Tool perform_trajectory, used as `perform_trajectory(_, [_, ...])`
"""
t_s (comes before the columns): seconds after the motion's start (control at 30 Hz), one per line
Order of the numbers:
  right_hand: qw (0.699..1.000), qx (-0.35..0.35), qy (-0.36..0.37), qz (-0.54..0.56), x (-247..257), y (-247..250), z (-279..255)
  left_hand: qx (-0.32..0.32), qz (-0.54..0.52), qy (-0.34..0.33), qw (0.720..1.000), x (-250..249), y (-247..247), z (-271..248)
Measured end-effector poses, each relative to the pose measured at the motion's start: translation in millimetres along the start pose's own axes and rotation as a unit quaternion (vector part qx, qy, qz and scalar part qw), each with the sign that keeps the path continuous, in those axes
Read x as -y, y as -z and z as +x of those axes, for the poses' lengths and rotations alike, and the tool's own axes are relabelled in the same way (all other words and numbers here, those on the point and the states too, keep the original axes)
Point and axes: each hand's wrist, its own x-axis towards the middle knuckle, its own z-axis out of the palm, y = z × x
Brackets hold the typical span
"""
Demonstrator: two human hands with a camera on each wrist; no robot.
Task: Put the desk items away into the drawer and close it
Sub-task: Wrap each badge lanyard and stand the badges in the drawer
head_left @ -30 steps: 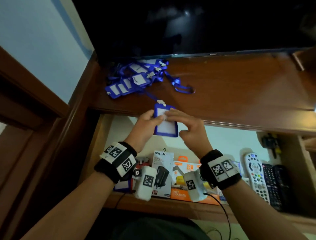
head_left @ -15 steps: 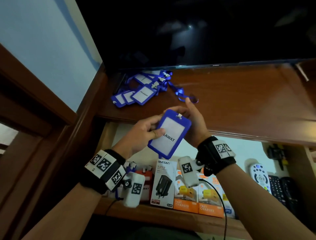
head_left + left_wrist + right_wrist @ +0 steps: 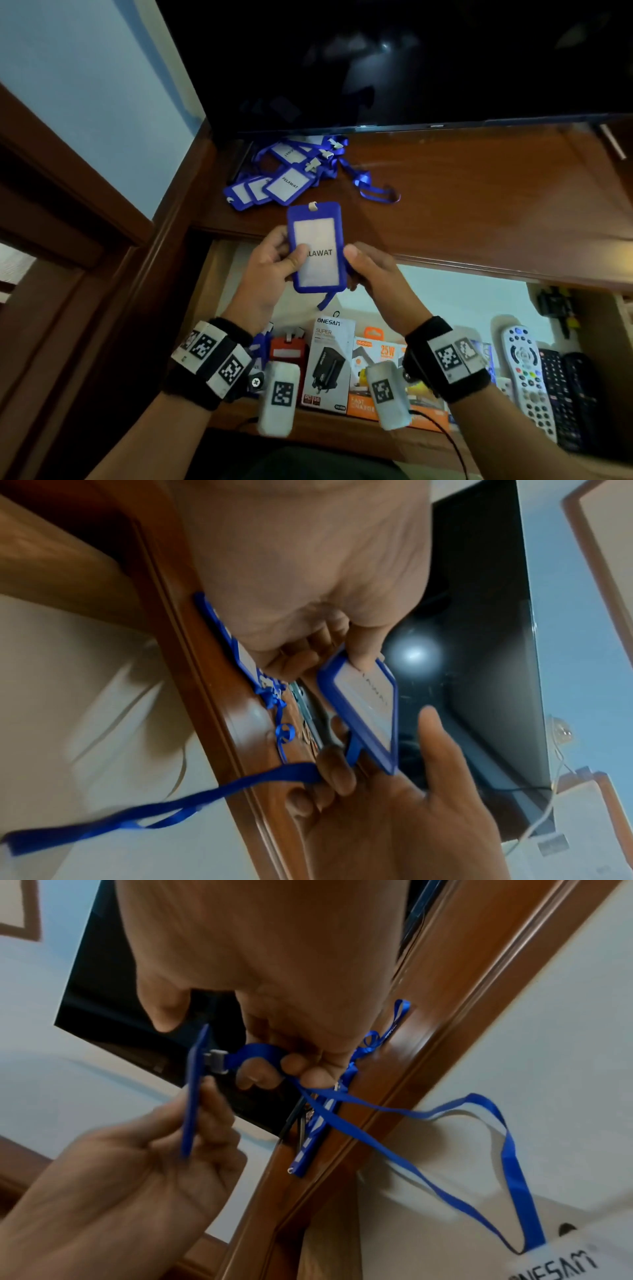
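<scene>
A blue badge holder (image 3: 315, 246) with a white card reading "PELAWAT" stands upright over the open drawer (image 3: 462, 301). My left hand (image 3: 274, 263) pinches its left edge, thumb on the card face. My right hand (image 3: 366, 270) holds the right edge with the thumb. In the right wrist view its fingers curl round the blue lanyard (image 3: 411, 1123) just past the metal clip (image 3: 215, 1061). The ribbon trails down toward the drawer. A pile of like badge holders (image 3: 284, 171) with lanyards lies on the desk top (image 3: 479, 205) at the back left.
In the drawer lie a white charger box (image 3: 332, 363), orange charger boxes (image 3: 380, 377), a white remote (image 3: 527, 377) and black remotes (image 3: 565, 394). A dark TV screen (image 3: 411, 61) stands at the back of the desk. A wooden frame (image 3: 102, 308) runs along the left.
The badge holder has come off the desk edge and turned from tilted to upright, card facing me. Both hands have shifted to grip its two side edges.
</scene>
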Motion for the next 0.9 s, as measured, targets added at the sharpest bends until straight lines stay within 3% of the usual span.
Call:
perform_trajectory(0.17, [1.0, -0.021, 0.009, -0.012, -3.2, -5.5, -12.0, -0.02, 0.038, 0.003, 0.999, 4.9, -23.4, -0.4])
perform_trajectory(0.3, [0.999, -0.041, -0.031, -0.007, -4.0, 5.9, -16.1, -0.012, 0.078, 0.025, 0.997, 5.5, -21.3, 6.2])
perform_trajectory(0.43, [0.995, -0.007, -0.097, 0.022, -5.0, 14.9, -21.4, 0.085, 0.107, 0.093, 0.986, -7.4, -4.5, 18.9])
perform_trajectory(0.57, [0.99, 0.056, -0.133, -0.007, -9.9, 14.3, -26.5, 0.237, 0.167, 0.17, 0.942, -16.4, 12.1, 28.0])
perform_trajectory(0.77, [0.982, 0.102, -0.158, 0.018, -14.6, 10.1, -27.6, 0.291, 0.063, 0.218, 0.929, -9.2, 32.5, 24.7])
perform_trajectory(0.9, [0.98, 0.11, -0.162, 0.045, -17.2, 10.0, -27.6, 0.321, 0.045, 0.206, 0.923, -5.5, 40.5, 21.7])
